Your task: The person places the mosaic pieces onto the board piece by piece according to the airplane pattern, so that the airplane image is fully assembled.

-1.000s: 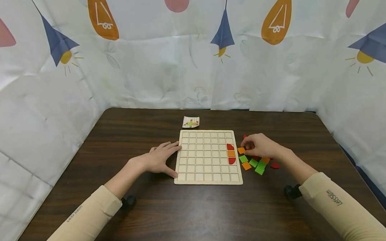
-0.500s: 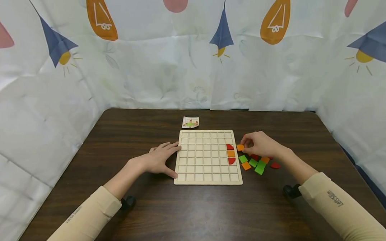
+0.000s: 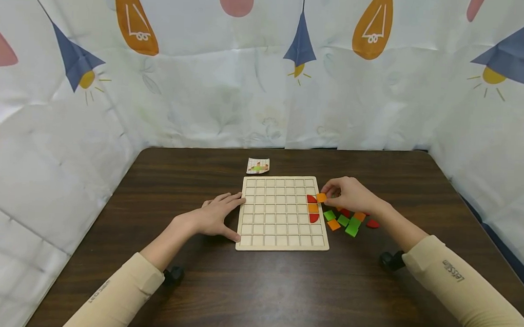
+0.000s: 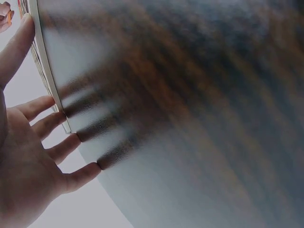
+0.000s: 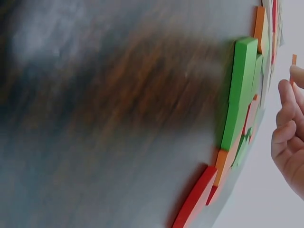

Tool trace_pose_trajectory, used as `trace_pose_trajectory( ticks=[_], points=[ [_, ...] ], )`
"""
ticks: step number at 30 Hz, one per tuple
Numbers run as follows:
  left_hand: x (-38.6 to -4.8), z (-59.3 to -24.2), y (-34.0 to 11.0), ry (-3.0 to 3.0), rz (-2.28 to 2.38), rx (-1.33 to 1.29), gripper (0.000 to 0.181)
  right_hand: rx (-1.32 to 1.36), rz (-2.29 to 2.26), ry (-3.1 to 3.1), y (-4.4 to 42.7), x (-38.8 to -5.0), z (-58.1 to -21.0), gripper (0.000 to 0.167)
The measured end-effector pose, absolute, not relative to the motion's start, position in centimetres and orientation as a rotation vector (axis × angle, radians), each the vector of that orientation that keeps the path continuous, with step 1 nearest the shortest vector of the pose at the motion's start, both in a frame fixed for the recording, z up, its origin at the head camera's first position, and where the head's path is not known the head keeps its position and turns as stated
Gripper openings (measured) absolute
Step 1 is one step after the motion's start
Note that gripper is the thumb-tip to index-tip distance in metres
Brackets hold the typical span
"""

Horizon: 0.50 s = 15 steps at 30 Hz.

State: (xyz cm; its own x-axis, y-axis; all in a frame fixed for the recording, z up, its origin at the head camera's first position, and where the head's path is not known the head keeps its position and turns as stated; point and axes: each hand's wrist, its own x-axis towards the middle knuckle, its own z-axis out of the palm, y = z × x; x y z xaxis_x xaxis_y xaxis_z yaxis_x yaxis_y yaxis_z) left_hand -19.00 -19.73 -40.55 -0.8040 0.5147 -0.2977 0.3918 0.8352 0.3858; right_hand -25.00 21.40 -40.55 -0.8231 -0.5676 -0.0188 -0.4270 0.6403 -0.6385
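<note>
Grid board (image 3: 281,222), on the table (image 3: 283,291): your left hand (image 3: 218,215), fingers spread, touches its left edge; orange tile (image 3: 321,198) at its right edge, pinched in your right hand (image 3: 353,194). A low pass could dislodge the nearest red piece (image 3: 311,199). Right wrist view alone shows the tile edge-on; height above board hard to judge.

I count one board (image 3: 270,228), one card (image 3: 258,166) beyond it, and two red pieces (image 3: 314,218) and one orange piece (image 3: 313,208) seated in the board.
</note>
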Motion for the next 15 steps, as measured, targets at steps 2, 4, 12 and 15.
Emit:
trace_pose_trajectory(
  ticks=[2, 4, 12, 15],
  points=[
    [-19.0, -40.5, -19.7, 2.621, 0.433, 0.679, 0.108, -0.794, -0.963, 2.637, 21.3, -24.9, -40.6, 0.021],
    [-19.1, -40.5, -19.7, 2.620, 0.432, 0.680, 0.108, -0.777, -0.973, 2.628, 21.0, -24.8, -40.7, 0.021],
    [-19.1, -40.5, -19.7, 2.620, 0.428, 0.685, 0.109, -0.769, -1.011, 2.587, 19.9, -24.3, -40.9, 0.024],
    [-19.1, -40.4, -19.7, 2.618, 0.420, 0.687, 0.109, -0.770, -1.006, 2.577, 19.4, -24.2, -41.0, 0.025]
  ],
)
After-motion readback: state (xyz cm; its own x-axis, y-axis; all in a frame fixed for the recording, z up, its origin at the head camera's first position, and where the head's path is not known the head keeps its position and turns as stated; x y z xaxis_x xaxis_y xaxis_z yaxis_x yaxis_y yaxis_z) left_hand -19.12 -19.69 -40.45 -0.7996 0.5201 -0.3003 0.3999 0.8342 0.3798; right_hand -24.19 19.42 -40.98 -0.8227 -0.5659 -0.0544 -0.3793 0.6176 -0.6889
